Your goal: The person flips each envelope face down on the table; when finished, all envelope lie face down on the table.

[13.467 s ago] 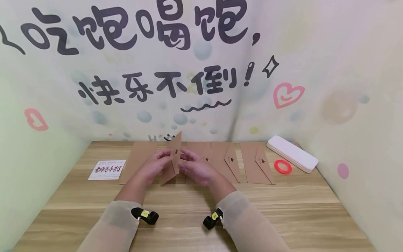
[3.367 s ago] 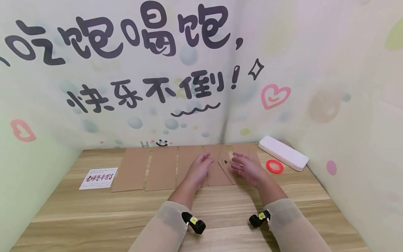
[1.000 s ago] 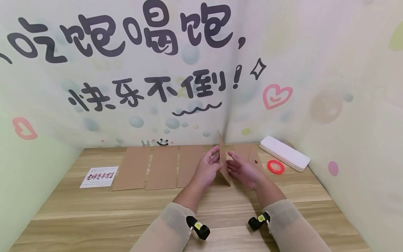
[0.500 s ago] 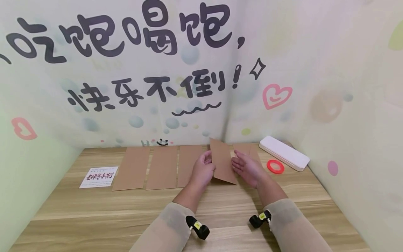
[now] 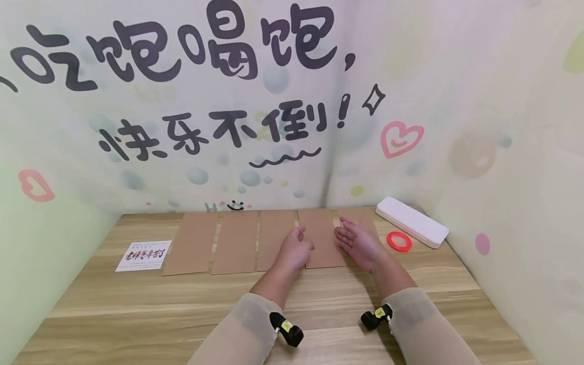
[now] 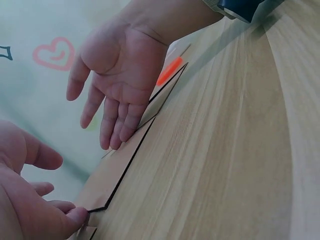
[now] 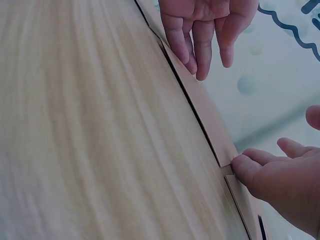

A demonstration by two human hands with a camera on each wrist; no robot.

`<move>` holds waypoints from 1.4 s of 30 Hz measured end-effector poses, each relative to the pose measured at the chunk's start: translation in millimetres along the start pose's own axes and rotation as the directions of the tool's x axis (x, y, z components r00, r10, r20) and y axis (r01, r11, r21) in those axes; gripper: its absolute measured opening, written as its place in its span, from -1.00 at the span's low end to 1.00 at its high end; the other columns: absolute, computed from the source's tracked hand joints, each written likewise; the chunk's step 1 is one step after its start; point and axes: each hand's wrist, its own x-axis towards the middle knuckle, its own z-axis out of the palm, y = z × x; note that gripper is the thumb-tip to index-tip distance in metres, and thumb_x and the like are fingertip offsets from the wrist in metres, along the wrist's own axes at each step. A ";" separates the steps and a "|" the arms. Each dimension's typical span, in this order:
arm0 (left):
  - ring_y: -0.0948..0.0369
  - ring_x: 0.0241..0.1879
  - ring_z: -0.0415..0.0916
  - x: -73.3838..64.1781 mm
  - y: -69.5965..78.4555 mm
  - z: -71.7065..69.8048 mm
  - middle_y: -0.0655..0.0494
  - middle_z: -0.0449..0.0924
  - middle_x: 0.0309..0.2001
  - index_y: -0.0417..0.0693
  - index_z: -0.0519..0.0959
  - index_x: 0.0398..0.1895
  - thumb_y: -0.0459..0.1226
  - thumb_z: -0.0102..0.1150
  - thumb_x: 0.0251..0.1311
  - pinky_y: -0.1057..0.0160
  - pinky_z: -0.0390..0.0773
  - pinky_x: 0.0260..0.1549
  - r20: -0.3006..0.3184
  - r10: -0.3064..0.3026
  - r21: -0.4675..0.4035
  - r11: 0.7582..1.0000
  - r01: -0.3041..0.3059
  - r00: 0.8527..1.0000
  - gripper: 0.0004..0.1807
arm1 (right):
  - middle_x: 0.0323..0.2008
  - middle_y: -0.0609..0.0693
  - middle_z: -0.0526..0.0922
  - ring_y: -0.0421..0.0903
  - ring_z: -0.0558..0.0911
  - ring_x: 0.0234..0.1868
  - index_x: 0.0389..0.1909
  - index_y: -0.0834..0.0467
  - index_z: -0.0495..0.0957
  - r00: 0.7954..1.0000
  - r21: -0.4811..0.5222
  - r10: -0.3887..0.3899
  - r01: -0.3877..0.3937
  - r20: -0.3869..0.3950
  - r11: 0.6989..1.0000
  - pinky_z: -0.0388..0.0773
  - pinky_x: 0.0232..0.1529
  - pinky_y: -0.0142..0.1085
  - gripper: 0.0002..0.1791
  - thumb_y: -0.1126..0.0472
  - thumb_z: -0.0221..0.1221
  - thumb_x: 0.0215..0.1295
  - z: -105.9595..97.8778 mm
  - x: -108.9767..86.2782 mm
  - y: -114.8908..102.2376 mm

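Observation:
Several brown envelopes lie in a row along the back of the table. Second from the right is a plain-side-up envelope (image 5: 321,238), flat on the wood. My left hand (image 5: 294,248) has thumb and a finger pinching its left edge, which shows closely in the left wrist view. The right hand (image 5: 360,243) hovers with straight fingers near its right edge and holds nothing. Behind those fingers lies the rightmost envelope (image 5: 353,215), partly covered, with a flap line showing. The other envelopes, such as the leftmost envelope (image 5: 191,243), show plain brown faces.
A white card (image 5: 143,256) with dark red lettering lies at the left. To the right are a red ring (image 5: 399,242) and a long white case (image 5: 412,222). A printed cloth wall (image 5: 228,187) rises right behind the table (image 5: 182,319).
The envelope second from the right was flap-side up, then stood on edge between my hands. It has turned over and come down flat. Earlier, the envelopes left of it turned plain-side up too.

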 end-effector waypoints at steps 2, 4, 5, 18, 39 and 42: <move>-0.11 0.63 0.23 -0.1 -0.4 0.7 -0.25 0.27 0.63 -0.19 0.29 0.62 -0.47 0.07 0.21 0.23 0.54 -0.09 -0.001 0.004 -0.005 1.000 -0.004 1.000 -0.19 | 0.73 0.34 -0.05 0.23 0.00 0.76 0.76 0.18 -0.21 1.000 0.003 -0.002 0.002 0.000 1.000 -0.04 0.76 0.08 -0.28 0.00 -0.28 0.79 0.3 -0.1 0.2; -0.12 0.62 0.24 -0.5 -1.0 2.5 -0.22 0.30 0.62 -0.18 0.31 0.60 -0.47 0.08 0.21 0.17 0.56 0.03 -0.005 0.018 0.003 1.000 -0.017 1.000 -0.21 | 0.73 0.34 -0.04 0.23 0.01 0.76 0.75 0.19 -0.20 1.000 0.009 -0.004 0.004 -0.002 1.000 -0.04 0.76 0.08 -0.29 0.00 -0.29 0.79 0.5 -0.9 -0.5; -0.12 0.61 0.25 -1.1 -1.5 4.2 -0.19 0.30 0.63 -0.17 0.32 0.60 -0.47 0.08 0.23 0.10 0.58 0.08 0.000 0.025 -0.001 1.000 -0.025 1.000 -0.22 | 0.73 0.36 -0.06 0.24 0.00 0.76 0.75 0.22 -0.20 1.000 0.010 -0.012 0.012 0.003 1.000 -0.05 0.76 0.08 -0.29 0.01 -0.29 0.79 0.4 -1.3 -0.8; -0.15 0.63 0.23 -11.6 -4.2 40.3 -0.09 0.34 0.61 -0.16 0.31 0.61 -0.44 0.14 0.28 -0.16 0.26 0.62 0.125 0.102 -0.052 0.994 -0.097 0.987 -0.23 | 0.71 0.41 -0.06 0.27 0.02 0.74 0.74 0.28 -0.25 0.998 -0.050 -0.045 0.042 -0.055 0.998 0.01 0.74 0.10 -0.25 -0.05 -0.32 0.80 -27.6 -26.9 -19.3; -0.16 0.63 0.23 -21.5 1.8 83.9 -0.07 0.33 0.62 -0.14 0.31 0.61 -0.46 0.20 0.33 -0.14 0.28 0.62 0.192 0.067 -0.148 0.988 -0.038 0.979 -0.24 | 0.65 0.53 -0.01 0.17 0.35 0.59 0.73 0.30 -0.35 0.995 -0.241 -0.049 0.026 -0.088 0.970 0.25 0.66 -0.05 -0.13 -0.19 -0.32 0.77 -100.9 -52.3 -27.0; -0.15 0.63 0.24 -20.4 2.8 86.9 -0.06 0.35 0.61 -0.14 0.33 0.60 -0.42 0.22 0.34 -0.13 0.28 0.62 0.193 0.059 -0.118 0.992 -0.037 0.979 -0.26 | 0.62 0.57 0.03 0.17 0.43 0.54 0.73 0.28 -0.33 0.996 -0.264 -0.032 0.010 -0.079 0.965 0.36 0.60 -0.10 -0.14 -0.19 -0.31 0.77 -103.4 -54.9 -29.5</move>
